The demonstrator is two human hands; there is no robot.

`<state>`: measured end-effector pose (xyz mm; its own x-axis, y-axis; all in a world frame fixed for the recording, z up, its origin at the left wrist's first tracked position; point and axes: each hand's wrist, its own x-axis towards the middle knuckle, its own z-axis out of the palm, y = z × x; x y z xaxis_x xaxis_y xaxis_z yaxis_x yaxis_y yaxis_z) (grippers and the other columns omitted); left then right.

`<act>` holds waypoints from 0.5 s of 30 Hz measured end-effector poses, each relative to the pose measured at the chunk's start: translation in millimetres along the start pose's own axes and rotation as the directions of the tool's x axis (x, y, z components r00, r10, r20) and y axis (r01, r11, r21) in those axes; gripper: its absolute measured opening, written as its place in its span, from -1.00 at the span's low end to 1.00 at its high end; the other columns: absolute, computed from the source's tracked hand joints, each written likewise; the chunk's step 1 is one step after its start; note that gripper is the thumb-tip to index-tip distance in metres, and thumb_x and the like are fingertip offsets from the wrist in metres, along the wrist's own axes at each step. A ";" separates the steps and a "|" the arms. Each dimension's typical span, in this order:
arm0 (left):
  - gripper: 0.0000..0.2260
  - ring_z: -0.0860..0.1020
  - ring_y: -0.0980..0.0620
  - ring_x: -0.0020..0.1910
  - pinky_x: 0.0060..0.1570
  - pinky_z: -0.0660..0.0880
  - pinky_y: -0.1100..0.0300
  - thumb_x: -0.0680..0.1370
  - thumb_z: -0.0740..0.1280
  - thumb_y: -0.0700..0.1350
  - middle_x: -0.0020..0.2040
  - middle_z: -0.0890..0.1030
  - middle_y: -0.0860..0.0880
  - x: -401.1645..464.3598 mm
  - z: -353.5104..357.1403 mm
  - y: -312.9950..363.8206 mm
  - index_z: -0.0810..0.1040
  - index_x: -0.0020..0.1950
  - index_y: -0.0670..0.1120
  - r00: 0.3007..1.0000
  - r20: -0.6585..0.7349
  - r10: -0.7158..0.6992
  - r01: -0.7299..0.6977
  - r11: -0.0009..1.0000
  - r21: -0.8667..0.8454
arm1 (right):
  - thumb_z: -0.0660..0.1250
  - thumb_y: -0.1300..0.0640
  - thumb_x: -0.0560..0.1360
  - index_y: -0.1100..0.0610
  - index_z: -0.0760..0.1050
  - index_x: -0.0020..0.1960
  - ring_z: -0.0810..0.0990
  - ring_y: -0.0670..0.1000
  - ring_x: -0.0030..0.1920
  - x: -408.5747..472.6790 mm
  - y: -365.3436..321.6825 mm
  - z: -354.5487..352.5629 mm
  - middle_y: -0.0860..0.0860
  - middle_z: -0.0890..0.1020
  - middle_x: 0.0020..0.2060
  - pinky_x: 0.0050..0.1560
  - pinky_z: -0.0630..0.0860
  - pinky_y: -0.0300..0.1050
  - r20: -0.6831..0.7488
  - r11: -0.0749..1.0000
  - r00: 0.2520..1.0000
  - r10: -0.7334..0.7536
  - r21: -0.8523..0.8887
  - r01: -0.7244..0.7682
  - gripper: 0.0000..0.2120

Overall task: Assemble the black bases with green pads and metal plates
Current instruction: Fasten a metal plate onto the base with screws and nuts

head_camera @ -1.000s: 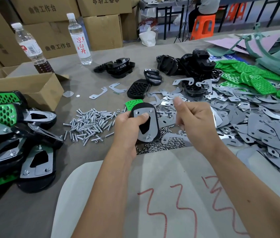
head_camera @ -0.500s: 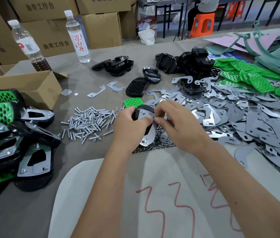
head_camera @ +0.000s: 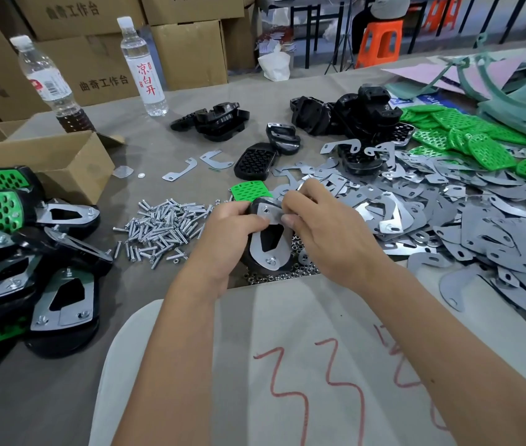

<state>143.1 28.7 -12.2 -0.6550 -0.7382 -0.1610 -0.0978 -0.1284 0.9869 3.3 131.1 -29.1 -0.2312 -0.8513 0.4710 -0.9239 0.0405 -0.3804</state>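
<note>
My left hand (head_camera: 227, 235) grips a black base (head_camera: 263, 263) held upright over the table's middle. A metal plate (head_camera: 271, 217) lies on the base, with one screw showing at its lower end. My right hand (head_camera: 326, 233) pinches the plate's upper right edge with thumb and fingers. A green pad (head_camera: 248, 190) lies just behind the base. Loose screws (head_camera: 165, 226) are heaped to the left. A spread of metal plates (head_camera: 467, 226) covers the right side. Green pads (head_camera: 467, 140) and black bases (head_camera: 345, 114) are piled at the back right.
Finished assemblies (head_camera: 29, 252) are stacked at the left beside an open cardboard box (head_camera: 62, 159). Two water bottles (head_camera: 142, 66) stand at the back left. Small nuts (head_camera: 281, 275) lie under the held base. A white sheet (head_camera: 287, 365) with red marks covers the near table.
My right hand came down from a raised fist to the plate on the base and now pinches its upper edge. The base has tilted a little in my left hand.
</note>
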 end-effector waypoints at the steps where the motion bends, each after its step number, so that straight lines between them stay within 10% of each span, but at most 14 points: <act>1: -0.68 0.65 -0.17 -0.09 0.01 0.53 -0.08 0.35 0.36 -0.13 -0.01 0.71 -0.30 -0.3 -0.2 0.6 0.68 0.04 -0.23 1.000 0.001 0.011 -0.011 1.000 -0.001 | 0.07 -0.06 0.68 0.02 0.35 0.01 0.41 0.11 -0.24 0.5 -1.3 0.9 -0.05 0.36 -0.06 -0.32 0.46 0.08 -0.023 1.000 1.000 0.012 -0.007 -0.013 -0.81; 15: -0.77 0.68 -0.06 -0.11 -0.14 0.63 0.11 0.46 0.39 -0.17 -0.06 0.74 -0.15 -5.0 8.1 3.9 0.72 0.08 -0.13 0.985 0.059 0.164 -0.166 0.986 0.031 | 0.08 0.02 0.73 0.09 0.31 -0.10 0.39 0.13 -0.24 3.2 -4.7 12.6 0.00 0.38 -0.11 -0.29 0.29 0.01 -0.254 0.971 0.942 0.218 -0.041 -0.235 -0.74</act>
<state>139.9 37.2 -7.4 -0.7052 -0.7090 0.0043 -0.0110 0.0170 0.9998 10.7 121.6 -35.8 -0.4965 -0.6606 0.5632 -0.8552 0.2610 -0.4477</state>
